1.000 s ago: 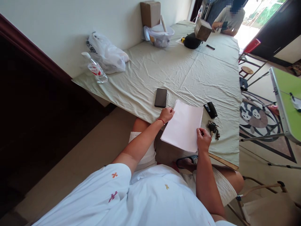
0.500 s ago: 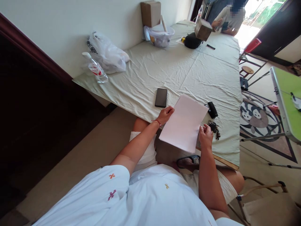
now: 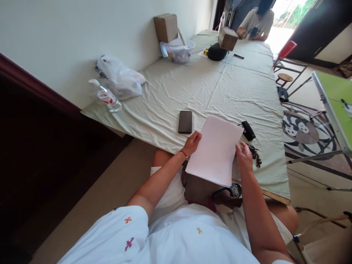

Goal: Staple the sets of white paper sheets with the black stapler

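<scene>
As you sit at the near edge of the worktop (image 3: 209, 84), your left hand (image 3: 192, 142) pinches the left margin of the white paper sheets (image 3: 216, 148) and your right hand (image 3: 244, 157) closes on their right margin, so both sets of fingers hold the stack. A second ago the sheets lay flat on the cloth; now they are lifted and tilted toward you, their lower end hanging past the near edge over your lap. The lift suggests, as a judgement, that the stack has passed from resting to handling, perhaps for squaring its edges. Beside your left hand lies a black phone (image 3: 185, 121), face up; just beyond your right hand sit a black stapler-like tool (image 3: 248, 130) and a bunch of keys (image 3: 255, 154), partly hidden by that hand. Containers: along the wall edge, a white plastic bag (image 3: 118, 77), contents not visible, with a water bottle (image 3: 106, 96) at the near left corner; farther on, a clear bag (image 3: 178, 49) whose contents are too small to tell, below a cardboard box (image 3: 165, 27). Another person (image 3: 254, 24) sits at the far end
</scene>
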Available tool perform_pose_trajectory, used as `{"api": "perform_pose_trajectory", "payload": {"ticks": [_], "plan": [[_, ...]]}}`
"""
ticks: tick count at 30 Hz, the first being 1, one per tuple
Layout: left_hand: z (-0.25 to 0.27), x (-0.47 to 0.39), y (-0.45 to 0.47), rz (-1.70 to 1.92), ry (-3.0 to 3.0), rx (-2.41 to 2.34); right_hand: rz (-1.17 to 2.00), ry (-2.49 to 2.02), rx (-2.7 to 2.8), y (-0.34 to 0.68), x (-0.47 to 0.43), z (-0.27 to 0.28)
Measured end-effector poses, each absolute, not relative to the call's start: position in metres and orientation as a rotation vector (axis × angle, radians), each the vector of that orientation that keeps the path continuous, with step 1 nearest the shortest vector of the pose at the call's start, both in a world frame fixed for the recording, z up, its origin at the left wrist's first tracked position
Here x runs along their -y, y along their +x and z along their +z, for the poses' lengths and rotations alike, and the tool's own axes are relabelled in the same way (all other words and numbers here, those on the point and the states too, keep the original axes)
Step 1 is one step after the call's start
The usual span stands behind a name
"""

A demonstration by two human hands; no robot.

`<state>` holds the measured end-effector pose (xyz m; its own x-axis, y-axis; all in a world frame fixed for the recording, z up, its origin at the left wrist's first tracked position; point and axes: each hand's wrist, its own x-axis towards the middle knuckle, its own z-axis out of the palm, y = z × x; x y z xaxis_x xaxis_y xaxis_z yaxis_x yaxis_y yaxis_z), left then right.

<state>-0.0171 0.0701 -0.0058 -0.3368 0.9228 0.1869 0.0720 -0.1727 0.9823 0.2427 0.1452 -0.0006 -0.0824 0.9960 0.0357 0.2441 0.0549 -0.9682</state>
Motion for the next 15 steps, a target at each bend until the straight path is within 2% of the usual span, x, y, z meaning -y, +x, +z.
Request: {"api": "perform_pose_trajectory", "payload": {"ticks": [4, 8, 12, 15], "plan": [[-0.003, -0.078, -0.02, 1.476, 1.085, -1.323, 1.222, -1.307, 1.416, 0.242, -0.158, 0.005], [0.006, -0.099, -0.023, 1.295, 0.936, -1.194, 1.212, -1.324, 1.434, 0.24, -0.164, 0.005], [0.012, -0.123, -0.02, 1.21, 0.606, -1.152, 1.073, -1.396, 1.58, 0.238, -0.17, 0.005], [0.012, -0.138, -0.017, 1.224, 0.586, -1.146, 0.818, -1.477, 1.678, 0.231, -0.181, 0.014]]}}
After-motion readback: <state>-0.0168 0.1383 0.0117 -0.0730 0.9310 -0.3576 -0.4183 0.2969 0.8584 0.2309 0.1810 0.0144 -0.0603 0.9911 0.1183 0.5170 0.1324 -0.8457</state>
